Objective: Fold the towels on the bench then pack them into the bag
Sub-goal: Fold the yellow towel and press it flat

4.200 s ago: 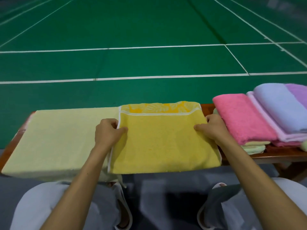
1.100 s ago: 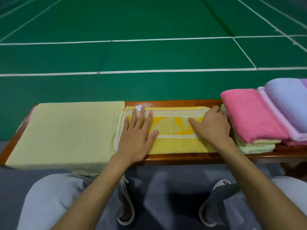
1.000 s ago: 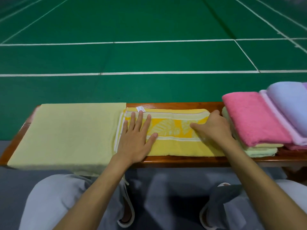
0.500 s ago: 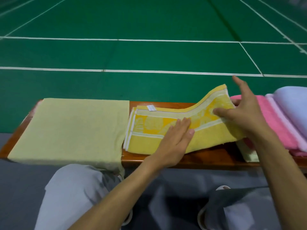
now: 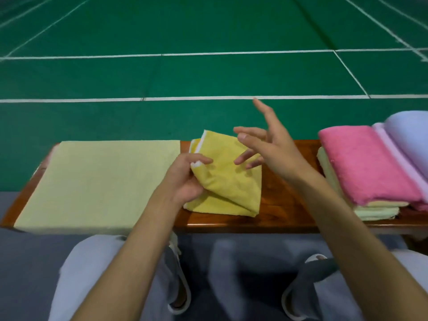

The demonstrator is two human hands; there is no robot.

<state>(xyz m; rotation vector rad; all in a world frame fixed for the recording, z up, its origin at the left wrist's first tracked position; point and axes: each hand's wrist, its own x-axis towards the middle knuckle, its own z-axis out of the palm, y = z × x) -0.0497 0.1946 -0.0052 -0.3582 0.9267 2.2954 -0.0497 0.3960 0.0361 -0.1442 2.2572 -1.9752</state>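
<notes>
Yellow towel (image 5: 228, 184) lies folded on the wooden surface (image 5: 284, 205), its white-trimmed edge pinched by the left hand (image 5: 185, 177). The right hand (image 5: 271, 147) hovers above, fingers spread.

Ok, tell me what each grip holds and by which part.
The left grip pinches the yellow towel at its white-trimmed left edge. The right grip holds nothing, fingers spread above the towel.

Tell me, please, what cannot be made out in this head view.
Head view only.
Bag: nowhere in frame.
Lilac towel: cut off by the right edge.
Yellow towel: left part hidden by the left hand gripping it.
Pale towels: mostly covered by the pink towel.
Right hand: fingers motion-blurred.
</notes>
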